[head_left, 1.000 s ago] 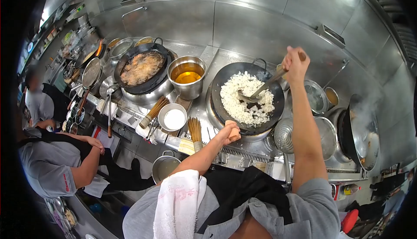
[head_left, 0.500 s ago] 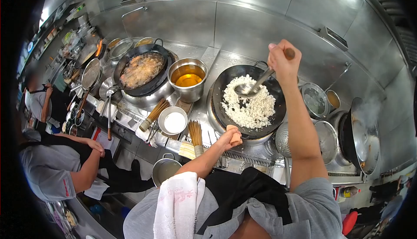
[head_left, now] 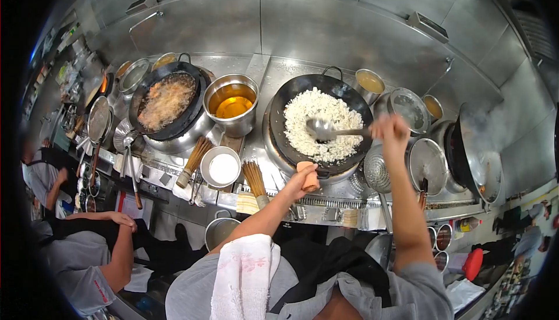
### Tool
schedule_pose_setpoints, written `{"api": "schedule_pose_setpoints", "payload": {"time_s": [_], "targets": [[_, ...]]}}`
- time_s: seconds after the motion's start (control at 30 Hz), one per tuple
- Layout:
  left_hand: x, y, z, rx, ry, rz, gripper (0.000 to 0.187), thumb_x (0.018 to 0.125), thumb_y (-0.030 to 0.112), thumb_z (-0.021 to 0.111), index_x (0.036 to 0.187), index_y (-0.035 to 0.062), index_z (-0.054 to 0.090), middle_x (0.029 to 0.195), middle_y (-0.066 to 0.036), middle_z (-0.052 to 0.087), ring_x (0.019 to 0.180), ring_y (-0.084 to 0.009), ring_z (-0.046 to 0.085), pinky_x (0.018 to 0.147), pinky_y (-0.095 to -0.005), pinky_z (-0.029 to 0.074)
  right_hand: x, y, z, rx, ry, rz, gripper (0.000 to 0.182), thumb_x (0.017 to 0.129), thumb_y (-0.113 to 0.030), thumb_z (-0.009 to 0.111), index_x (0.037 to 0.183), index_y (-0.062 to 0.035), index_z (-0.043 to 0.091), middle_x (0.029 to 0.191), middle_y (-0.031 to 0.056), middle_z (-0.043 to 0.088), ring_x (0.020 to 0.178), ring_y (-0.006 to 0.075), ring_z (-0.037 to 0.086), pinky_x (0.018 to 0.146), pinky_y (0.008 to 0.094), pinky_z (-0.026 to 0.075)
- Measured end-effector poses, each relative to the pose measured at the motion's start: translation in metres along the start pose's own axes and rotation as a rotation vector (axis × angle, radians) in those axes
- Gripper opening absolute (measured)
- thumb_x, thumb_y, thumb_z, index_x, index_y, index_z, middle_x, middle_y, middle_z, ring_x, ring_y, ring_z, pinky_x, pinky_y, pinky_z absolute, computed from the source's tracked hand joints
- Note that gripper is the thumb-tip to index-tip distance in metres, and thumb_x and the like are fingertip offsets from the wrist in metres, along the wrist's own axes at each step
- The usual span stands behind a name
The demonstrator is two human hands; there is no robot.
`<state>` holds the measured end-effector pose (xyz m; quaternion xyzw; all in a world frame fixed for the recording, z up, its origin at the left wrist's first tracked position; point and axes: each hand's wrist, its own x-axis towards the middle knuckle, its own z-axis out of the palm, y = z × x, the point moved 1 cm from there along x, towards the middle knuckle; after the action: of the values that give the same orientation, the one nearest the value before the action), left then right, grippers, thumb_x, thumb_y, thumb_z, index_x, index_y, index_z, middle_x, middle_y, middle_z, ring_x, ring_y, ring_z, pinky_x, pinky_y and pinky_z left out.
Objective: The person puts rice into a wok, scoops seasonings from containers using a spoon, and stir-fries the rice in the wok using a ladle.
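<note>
A black wok [head_left: 285, 94] holds loose white rice [head_left: 303, 110] spread over its bottom. My right hand [head_left: 391, 131], slightly blurred, is closed round the handle of a metal ladle [head_left: 320, 129], whose bowl rests among the rice near the middle of the wok. At the wok's near edge, my left hand [head_left: 300, 183] is wrapped round a folded orange-brown cloth [head_left: 308, 176], which sits by the near handle.
To the left are a pot of yellow oil [head_left: 232, 121], a wok of bubbling oil and food [head_left: 166, 102], a bowl of white powder [head_left: 221, 167] and bamboo brushes [head_left: 254, 180]. Strainers [head_left: 428, 166] and another wok [head_left: 480, 151] are on the right. A person [head_left: 75, 256] stands at left.
My right hand has come down and to the right, and the ladle now lies lower and flatter in the rice. The rice is spread wider. The whole view has shifted.
</note>
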<state>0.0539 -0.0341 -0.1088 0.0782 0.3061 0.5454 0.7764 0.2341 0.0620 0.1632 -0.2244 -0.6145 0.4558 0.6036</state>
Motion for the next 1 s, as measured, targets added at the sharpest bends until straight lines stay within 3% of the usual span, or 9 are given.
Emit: {"api": "schedule_pose_setpoints", "payload": {"time_s": [0.07, 0.13, 0.2, 0.4, 0.57, 0.77, 0.83, 0.93, 1.0], "targets": [[-0.028, 0.004, -0.009, -0.083, -0.129, -0.094, 0.029, 0.092, 0.037, 0.067, 0.092, 0.0096, 0.057, 0.075, -0.004, 0.059, 0.063, -0.0164, 0.060, 0.057, -0.0319, 0.052, -0.080, 0.020, -0.046, -0.359, -0.018, 0.119, 0.009, 0.088, -0.003, 0.065, 0.087, -0.0039, 0.055, 0.088, 0.0067, 0.061, 0.084, 0.0163, 0.061, 0.079, 0.0301, 0.051], [-0.075, 0.005, -0.015, 0.042, 0.033, -0.076, 0.032, 0.091, 0.036, 0.067, 0.101, 0.0078, 0.056, 0.083, -0.004, 0.060, 0.067, -0.0167, 0.061, 0.059, -0.0335, 0.053, -0.196, 0.041, -0.115, -1.094, -0.382, -0.017, 0.051, 0.073, -0.003, 0.075, 0.118, -0.0037, 0.049, 0.108, 0.0155, 0.061, 0.096, 0.0276, 0.064, 0.081, 0.0364, 0.051], [-0.113, -0.007, -0.051, 0.015, 0.096, -0.138, 0.037, 0.090, 0.033, 0.070, 0.111, 0.0059, 0.055, 0.092, -0.007, 0.062, 0.079, -0.0194, 0.065, 0.068, -0.0373, 0.058, -0.295, 0.012, -0.129, -1.051, -0.443, 0.537, 0.042, 0.079, -0.012, 0.068, 0.117, -0.0016, 0.055, 0.104, 0.0186, 0.063, 0.095, 0.0326, 0.065, 0.083, 0.0384, 0.051], [-0.172, -0.027, -0.057, -0.061, 0.227, -0.105, 0.028, 0.093, 0.024, 0.064, 0.108, 0.0024, 0.055, 0.091, -0.010, 0.062, 0.079, -0.0219, 0.064, 0.077, -0.0424, 0.059, -0.396, 0.048, -0.188, -0.397, -0.079, 1.186, 0.060, 0.095, -0.050, 0.044, 0.116, 0.0034, 0.059, 0.098, 0.0172, 0.065, 0.093, 0.0299, 0.065, 0.089, 0.0408, 0.051], [-0.080, -0.022, -0.031, -0.275, -0.172, -0.069, 0.012, 0.087, 0.015, 0.062, 0.088, 0.0054, 0.056, 0.080, -0.008, 0.058, 0.073, -0.0248, 0.061, 0.078, -0.0425, 0.057, -0.242, 0.078, -0.063, 0.672, 0.027, 1.475, 0.069, 0.095, -0.068, 0.032, 0.134, -0.0117, 0.042, 0.089, 0.0106, 0.060, 0.085, 0.0226, 0.061, 0.079, 0.0404, 0.052], [-0.009, -0.001, 0.044, -0.023, 0.318, -0.084, 0.023, 0.086, 0.023, 0.066, 0.095, 0.0090, 0.049, 0.082, -0.009, 0.057, 0.069, -0.0273, 0.061, 0.071, -0.0494, 0.060, -0.154, 0.070, -0.048, 0.692, -0.175, 1.299, 0.038, 0.103, -0.039, 0.041, 0.125, -0.0085, 0.049, 0.076, 0.0050, 0.058, 0.054, 0.0103, 0.053, 0.044, 0.0283, 0.042], [0.021, -0.024, 0.015, -0.048, 0.242, 0.013, 0.020, 0.088, 0.022, 0.062, 0.095, 0.0085, 0.049, 0.081, -0.010, 0.056, 0.067, -0.0266, 0.060, 0.065, -0.0472, 0.061, -0.171, 0.042, -0.086, -0.221, -0.551, 0.950, 0.023, 0.099, -0.020, 0.048, 0.117, -0.0068, 0.051, 0.065, 0.0027, 0.054, 0.045, 0.0109, 0.050, 0.040, 0.0277, 0.041], [-0.030, -0.067, 0.018, -0.200, -0.043, 0.102, 0.010, 0.092, 0.019, 0.053, 0.094, 0.0097, 0.050, 0.079, -0.010, 0.056, 0.063, -0.0239, 0.059, 0.055, -0.0439, 0.058, -0.208, -0.068, -0.139, -0.388, -0.669, 0.911, 0.049, 0.094, -0.012, 0.055, 0.140, -0.0046, 0.043, 0.069, 0.0052, 0.059, 0.046, 0.0084, 0.053, 0.044, 0.0260, 0.044], [-0.116, -0.066, 0.108, -0.046, 0.429, 0.132, 0.009, 0.094, 0.020, 0.049, 0.090, 0.0121, 0.051, 0.076, -0.007, 0.056, 0.061, -0.0232, 0.057, 0.053, -0.0420, 0.054, -0.229, -0.115, -0.180, -0.467, -0.728, 0.842, 0.064, 0.090, -0.007, 0.058, 0.149, -0.0093, 0.034, 0.082, 0.0072, 0.066, 0.056, 0.0130, 0.061, 0.056, 0.0303, 0.052]]}}
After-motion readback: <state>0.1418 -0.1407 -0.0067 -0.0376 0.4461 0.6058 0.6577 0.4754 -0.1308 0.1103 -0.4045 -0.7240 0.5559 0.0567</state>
